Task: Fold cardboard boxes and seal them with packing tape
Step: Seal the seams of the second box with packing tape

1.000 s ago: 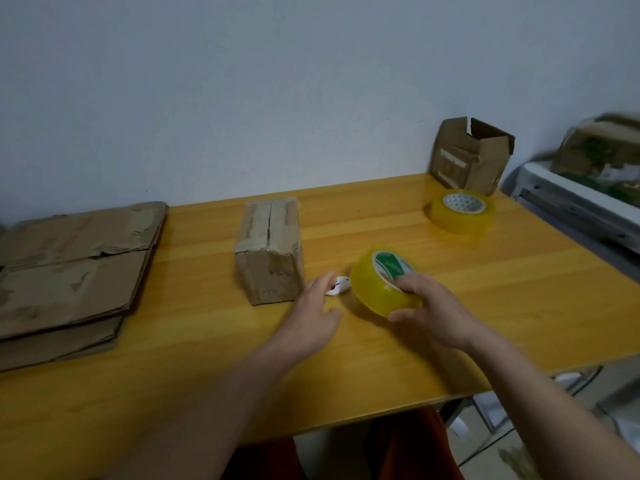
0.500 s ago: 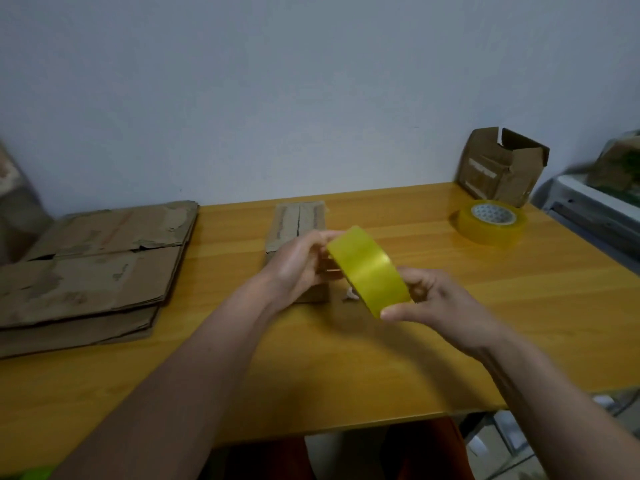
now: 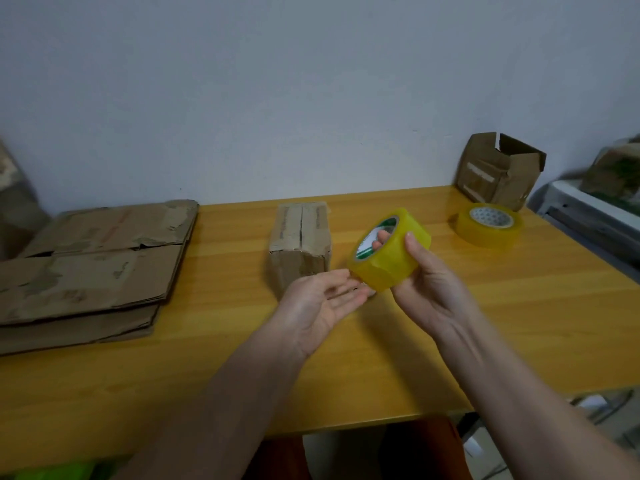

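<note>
- Landmark: the folded box (image 3: 300, 242), standing on the wooden table (image 3: 519, 341) with its top flaps closed and the centre seam bare of tape.
- Left hand (image 3: 320, 306): nearer than the folded box and just in front of it, palm up, fingers straight and relaxed, holding nothing; the fingertips lie at the lower edge of the tape roll (image 3: 389, 249) (contact cannot be confirmed).
- Right hand (image 3: 434, 289): right of the folded box, gripping the tape roll, thumb on the outer face and fingers passed through the core. The roll is held clear of the table, just right of the box's near corner.
- Step in hand, by judgement: preparing the tape; the flaps are closed and sealing has not begun.
- Next move, by judgement: find and peel the loose tape end, then lay it along the seam. The clear yellow film will likely make the end hard to spot.
- Left of the folded box: a stack of flattened cardboard (image 3: 90, 261), well apart.
- Right of the folded box and farther back: a second tape roll (image 3: 489, 225) lying flat; behind it, against the wall, an open box (image 3: 500, 169) with raised flaps.
- Obstructions: nothing lies between the roll and the seam; the left hand is the only thing near that path.
</note>
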Motion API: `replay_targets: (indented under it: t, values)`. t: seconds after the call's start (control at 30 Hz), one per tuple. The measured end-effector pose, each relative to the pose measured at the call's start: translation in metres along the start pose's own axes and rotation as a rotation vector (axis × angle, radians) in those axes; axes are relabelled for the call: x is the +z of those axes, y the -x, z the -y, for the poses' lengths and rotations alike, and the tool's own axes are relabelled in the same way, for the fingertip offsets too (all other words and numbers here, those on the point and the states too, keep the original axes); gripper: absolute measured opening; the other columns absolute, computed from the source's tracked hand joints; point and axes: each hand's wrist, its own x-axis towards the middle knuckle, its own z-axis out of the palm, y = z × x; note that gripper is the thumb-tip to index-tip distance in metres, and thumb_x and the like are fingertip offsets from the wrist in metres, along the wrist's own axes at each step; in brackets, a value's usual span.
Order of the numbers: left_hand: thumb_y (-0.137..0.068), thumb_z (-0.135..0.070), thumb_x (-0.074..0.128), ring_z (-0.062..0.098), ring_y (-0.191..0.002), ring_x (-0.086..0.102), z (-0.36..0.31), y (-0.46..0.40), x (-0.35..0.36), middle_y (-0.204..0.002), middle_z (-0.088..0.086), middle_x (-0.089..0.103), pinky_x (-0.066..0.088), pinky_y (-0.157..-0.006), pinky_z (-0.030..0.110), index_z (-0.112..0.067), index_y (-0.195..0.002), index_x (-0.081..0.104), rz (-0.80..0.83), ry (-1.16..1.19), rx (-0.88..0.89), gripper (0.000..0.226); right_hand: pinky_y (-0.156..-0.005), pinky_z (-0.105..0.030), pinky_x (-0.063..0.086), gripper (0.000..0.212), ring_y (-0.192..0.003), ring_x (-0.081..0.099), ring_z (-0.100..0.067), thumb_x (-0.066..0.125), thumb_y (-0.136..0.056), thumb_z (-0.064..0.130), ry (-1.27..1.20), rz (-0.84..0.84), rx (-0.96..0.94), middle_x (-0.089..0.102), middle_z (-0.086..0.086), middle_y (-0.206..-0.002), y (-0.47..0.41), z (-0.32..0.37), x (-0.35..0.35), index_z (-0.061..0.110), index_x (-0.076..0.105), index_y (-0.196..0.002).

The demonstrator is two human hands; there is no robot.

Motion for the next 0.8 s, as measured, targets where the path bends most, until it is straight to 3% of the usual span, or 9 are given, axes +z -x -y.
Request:
replay_targets:
  t: [0.07, 0.13, 0.2, 0.3, 0.4, 0.53, 0.7, 0.8]
  values:
    - [-0.089, 0.007, 0.058, 0.039, -0.103, 0.066, 0.01, 0.003, 0.003, -0.112, 0.032, 0.062, 0.054, -0.089, 0.042, 0.014, -0.114, 0.054, -0.049, 0.038, 0.047, 0.026, -0.085, -0.038, 0.056, 0.073, -0.093, 0.068, -0.022, 0.093, -0.048, 0.021, 0.067, 0.013, -0.031, 0.07, -0.014, -0.099, 0.001, -0.006, 0.001, 0.004, 0.061, -0.111]
    - [-0.086, 0.003, 0.064, 0.036, -0.103, 0.066, 0.019, 0.005, 0.005, -0.102, 0.025, 0.066, 0.053, -0.092, 0.042, 0.01, -0.106, 0.06, -0.05, 0.039, 0.096, 0.022, -0.084, -0.034, 0.056, 0.058, -0.094, 0.066, -0.021, 0.077, -0.07, 0.016, 0.134, -0.004, -0.059, 0.069, -0.012, -0.099, 0.003, -0.011, 0.004, 0.002, 0.053, -0.121]
    - [-0.083, -0.006, 0.07, 0.03, -0.104, 0.067, 0.025, 0.008, 0.006, -0.093, 0.015, 0.07, 0.053, -0.095, 0.04, 0.006, -0.105, 0.062, -0.045, -0.003, 0.162, 0.026, -0.081, -0.031, 0.055, 0.051, -0.094, 0.066, -0.021, 0.065, -0.078, 0.008, 0.184, -0.019, -0.082, 0.069, -0.012, -0.099, 0.007, -0.016, 0.009, 0.002, 0.049, -0.126]
    - [-0.084, -0.017, 0.072, 0.021, -0.101, 0.067, 0.03, 0.009, 0.01, -0.091, 0.008, 0.07, 0.054, -0.093, 0.034, 0.0, -0.103, 0.065, -0.104, -0.068, 0.233, 0.026, -0.082, -0.033, 0.052, 0.045, -0.095, 0.064, -0.021, 0.065, -0.078, 0.006, 0.246, -0.007, -0.119, 0.068, -0.013, -0.099, 0.011, -0.022, 0.015, 0.005, 0.051, -0.121]
    - [-0.091, -0.012, 0.065, 0.017, -0.09, 0.066, 0.033, 0.005, 0.012, -0.085, 0.008, 0.067, 0.054, -0.092, 0.032, -0.002, -0.092, 0.063, -0.208, -0.082, 0.28, 0.009, -0.087, -0.038, 0.048, 0.042, -0.095, 0.064, -0.022, 0.067, -0.074, 0.008, 0.315, -0.019, -0.159, 0.069, -0.012, -0.098, 0.014, -0.027, 0.023, 0.007, 0.054, -0.115]
    - [-0.095, -0.004, 0.056, 0.016, -0.084, 0.065, 0.033, 0.002, 0.012, -0.085, 0.012, 0.064, 0.054, -0.088, 0.025, 0.0, -0.092, 0.059, -0.237, -0.073, 0.32, 0.006, -0.092, -0.042, 0.047, 0.035, -0.098, 0.065, -0.023, 0.068, -0.075, 0.012, 0.457, -0.011, -0.214, 0.071, -0.01, -0.102, 0.017, -0.03, 0.026, 0.012, 0.058, -0.108]
    - [-0.097, -0.001, 0.053, 0.012, -0.08, 0.068, 0.03, 0.003, 0.013, -0.086, 0.011, 0.066, 0.055, -0.076, 0.017, 0.005, -0.098, 0.056, -0.316, -0.09, 0.378, 0.007, -0.091, -0.04, 0.052, 0.04, -0.105, 0.065, -0.024, 0.065, -0.082, 0.015, 0.579, 0.007, -0.278, 0.071, -0.008, -0.109, 0.019, -0.035, 0.028, 0.009, 0.055, -0.119]
    - [-0.096, 0.003, 0.053, 0.013, -0.08, 0.069, 0.029, 0.004, 0.018, -0.09, 0.009, 0.066, 0.057, -0.077, 0.018, 0.003, -0.092, 0.055, -0.344, -0.081, 0.408, 0.004, -0.09, -0.04, 0.053, 0.041, -0.105, 0.065, -0.025, 0.066, -0.081, 0.018, 0.551, -0.045, -0.313, 0.07, -0.009, -0.11, 0.018, -0.037, 0.032, 0.007, 0.055, -0.119]
